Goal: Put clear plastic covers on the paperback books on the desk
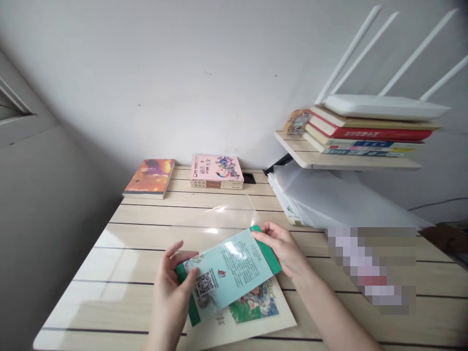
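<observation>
I hold a pale teal book (230,270) with a green edge and a QR code on its back, tilted above the wooden desk (146,253). My left hand (171,287) grips its lower left end, thumb on the cover. My right hand (283,246) pinches its upper right corner. A clear plastic cover (234,214) catches the light just beyond the book. Under the book lies another book or sheet (252,312) with a colourful picture, flat on the desk.
An orange book (149,178) and a pink book (216,171) lie at the back of the desk by the wall. To the right stand a pile of clear plastic folders (329,200), a shelf (343,158) with stacked books and a white router (383,105).
</observation>
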The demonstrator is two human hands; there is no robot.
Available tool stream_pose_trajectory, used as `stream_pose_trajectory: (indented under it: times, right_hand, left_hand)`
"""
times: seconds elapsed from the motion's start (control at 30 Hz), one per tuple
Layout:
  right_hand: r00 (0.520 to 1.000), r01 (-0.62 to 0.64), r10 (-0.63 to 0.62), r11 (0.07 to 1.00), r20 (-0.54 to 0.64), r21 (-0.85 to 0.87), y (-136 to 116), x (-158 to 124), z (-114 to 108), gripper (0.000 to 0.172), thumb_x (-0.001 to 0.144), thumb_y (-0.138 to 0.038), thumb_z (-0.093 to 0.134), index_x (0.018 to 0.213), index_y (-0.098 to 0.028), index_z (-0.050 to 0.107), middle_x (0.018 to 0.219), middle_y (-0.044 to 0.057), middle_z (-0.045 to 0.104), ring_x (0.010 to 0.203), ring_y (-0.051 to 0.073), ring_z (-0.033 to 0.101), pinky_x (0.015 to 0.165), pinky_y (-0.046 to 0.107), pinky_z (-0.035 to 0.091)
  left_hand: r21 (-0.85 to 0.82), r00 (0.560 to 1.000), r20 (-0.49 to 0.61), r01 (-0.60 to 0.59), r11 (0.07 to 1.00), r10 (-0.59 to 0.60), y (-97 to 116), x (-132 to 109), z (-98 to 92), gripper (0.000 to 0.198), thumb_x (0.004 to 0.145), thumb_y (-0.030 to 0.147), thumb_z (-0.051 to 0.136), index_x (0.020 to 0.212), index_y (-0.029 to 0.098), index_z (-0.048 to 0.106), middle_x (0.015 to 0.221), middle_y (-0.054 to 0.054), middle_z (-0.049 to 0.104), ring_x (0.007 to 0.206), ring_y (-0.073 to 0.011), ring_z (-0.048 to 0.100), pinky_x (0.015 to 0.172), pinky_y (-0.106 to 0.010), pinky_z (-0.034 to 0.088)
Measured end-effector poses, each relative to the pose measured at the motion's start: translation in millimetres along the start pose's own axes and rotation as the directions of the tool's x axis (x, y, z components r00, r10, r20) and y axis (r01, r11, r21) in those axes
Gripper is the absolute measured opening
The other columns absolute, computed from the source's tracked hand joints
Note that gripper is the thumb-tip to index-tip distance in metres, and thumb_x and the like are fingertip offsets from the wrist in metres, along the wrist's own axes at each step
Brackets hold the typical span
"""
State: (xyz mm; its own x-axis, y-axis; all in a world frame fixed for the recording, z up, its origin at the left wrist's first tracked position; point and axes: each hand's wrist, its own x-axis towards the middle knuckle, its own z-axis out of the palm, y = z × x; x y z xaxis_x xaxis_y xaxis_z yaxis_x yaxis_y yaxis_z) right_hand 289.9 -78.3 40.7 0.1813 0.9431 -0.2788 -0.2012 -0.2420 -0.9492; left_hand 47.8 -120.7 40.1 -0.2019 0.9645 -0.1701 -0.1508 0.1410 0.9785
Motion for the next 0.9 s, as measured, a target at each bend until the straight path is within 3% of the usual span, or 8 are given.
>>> stream_pose_trajectory:
  times: [0.1,0.23,0.4,0.67,0.9]
  right_hand:
    - [1.0,0.011,-0.012,0.999,0.01,0.036,-0.1,-1.8,1.2,0.036,0.056,-0.038,0.083,0.068,-0.02,0.054,0.062,-0.004,0.06,0.055,0.012,0.053,0.052,0.023,0.041]
    - [0.999,0.023,-0.026,0.997,0.042,0.074,0.1,-0.6,0.5,0.037,0.058,-0.037,0.082,0.085,-0.019,0.064,0.075,0.001,0.066,0.065,0.015,0.058,0.059,0.026,0.046]
    - [0.998,0.028,-0.031,0.997,0.048,0.067,-0.2,1.3,-3.6,0.037,0.056,-0.036,0.084,0.083,-0.02,0.065,0.071,-0.001,0.063,0.061,0.013,0.056,0.057,0.024,0.044]
    - [1.0,0.014,-0.015,0.996,0.012,0.085,-0.5,-1.3,-6.6,0.045,0.053,-0.036,0.086,0.088,-0.02,0.064,0.07,-0.002,0.062,0.062,0.013,0.057,0.058,0.024,0.045]
    - [0.998,0.065,-0.063,0.993,-0.023,0.101,3.8,-5.9,-5.8,0.041,0.056,-0.036,0.085,0.088,-0.021,0.064,0.073,-0.001,0.064,0.063,0.014,0.059,0.056,0.024,0.046]
  left_hand:
    - [-0.048,0.997,-0.065,0.046,0.998,-0.049,-1.5,-6.8,3.9,0.059,0.064,0.035,0.077,0.114,0.019,0.051,0.091,-0.006,0.068,0.082,-0.0199,0.065,0.069,-0.028,0.054]
    - [-0.095,0.986,-0.066,0.148,0.984,-0.154,-3.3,-14.9,9.2,0.047,0.071,0.047,0.071,0.107,0.019,0.058,0.084,-0.004,0.066,0.073,-0.0176,0.064,0.062,-0.026,0.053]
    - [-0.101,0.983,-0.094,0.148,0.984,-0.158,-4.0,-14.1,11.8,0.049,0.072,0.052,0.069,0.106,0.018,0.061,0.077,-0.002,0.064,0.067,-0.0153,0.061,0.058,-0.025,0.051]
    - [-0.127,0.994,-0.094,0.05,0.991,-0.062,4.1,8.0,15.6,0.062,0.066,0.039,0.076,0.12,0.018,0.054,0.088,-0.005,0.069,0.079,-0.0173,0.067,0.067,-0.025,0.053]
    - [-0.204,0.99,-0.123,0.043,0.978,-0.069,2.9,11.3,18.6,0.054,0.067,0.029,0.076,0.112,0.017,0.048,0.081,-0.005,0.071,0.076,-0.0163,0.068,0.07,-0.025,0.051]
